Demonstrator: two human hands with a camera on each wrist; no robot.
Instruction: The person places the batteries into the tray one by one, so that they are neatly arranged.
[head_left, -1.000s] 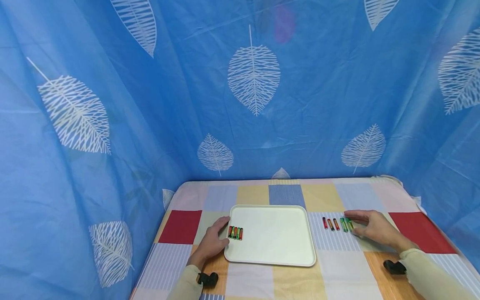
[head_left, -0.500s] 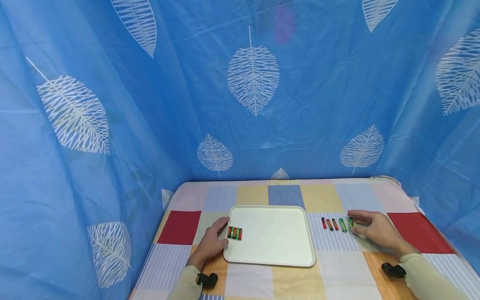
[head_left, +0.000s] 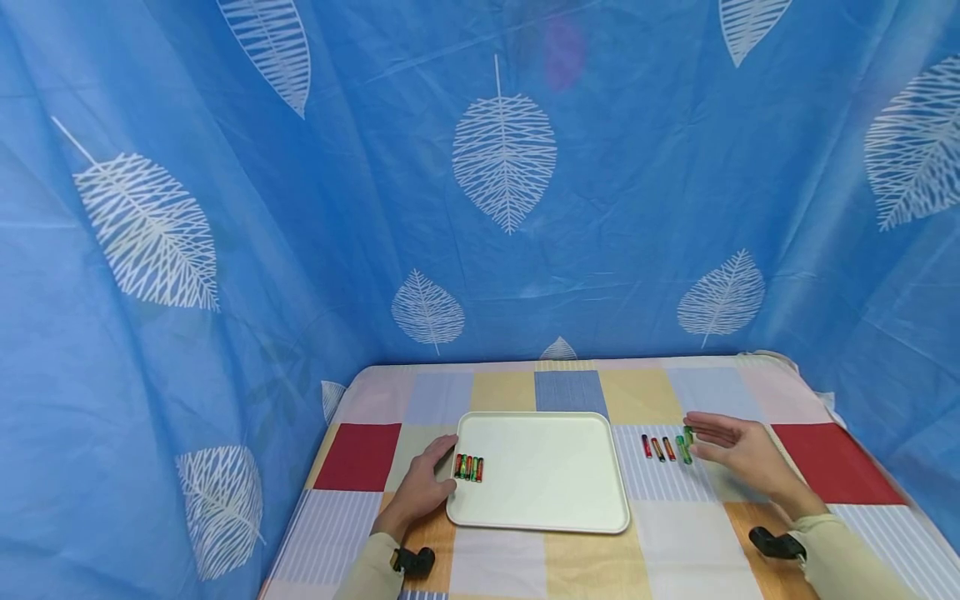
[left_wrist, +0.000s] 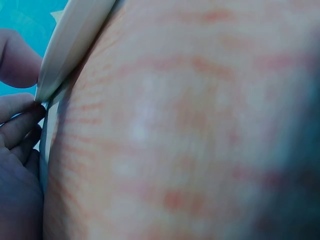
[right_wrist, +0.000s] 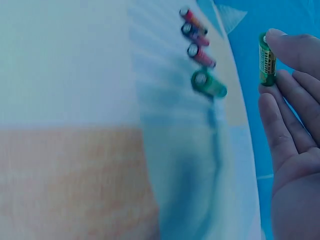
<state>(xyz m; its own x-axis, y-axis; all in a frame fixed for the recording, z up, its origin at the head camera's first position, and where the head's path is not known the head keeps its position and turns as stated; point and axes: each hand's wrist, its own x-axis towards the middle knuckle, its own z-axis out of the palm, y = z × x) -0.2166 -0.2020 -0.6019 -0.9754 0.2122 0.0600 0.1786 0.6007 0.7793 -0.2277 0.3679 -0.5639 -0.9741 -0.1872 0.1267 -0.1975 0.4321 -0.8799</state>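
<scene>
Between thumb and fingertips, my right hand [head_left: 742, 454] pinches a green battery [right_wrist: 268, 60], raised off the cloth and roughly upright in the right wrist view. Just below it on the striped patch lies another green battery [head_left: 683, 451], with three red-and-black batteries [head_left: 657, 449] to its left. At the tray's left edge, my left hand [head_left: 422, 485] holds the rim of the cream tray [head_left: 547, 475]; the left wrist view shows thumb and fingers touching that rim [left_wrist: 62, 55]. Inside the tray, several red and green batteries [head_left: 468, 468] lie side by side near that hand.
A patchwork cloth [head_left: 498, 562] covers the table. Blue curtains [head_left: 600, 208] with white leaf prints stand behind it and at both sides. A strip of cloth separates the tray from the loose batteries.
My right hand has picked up the rightmost green battery and moved slightly left with it, away from its earlier spot. The left hand stays at the tray's edge.
</scene>
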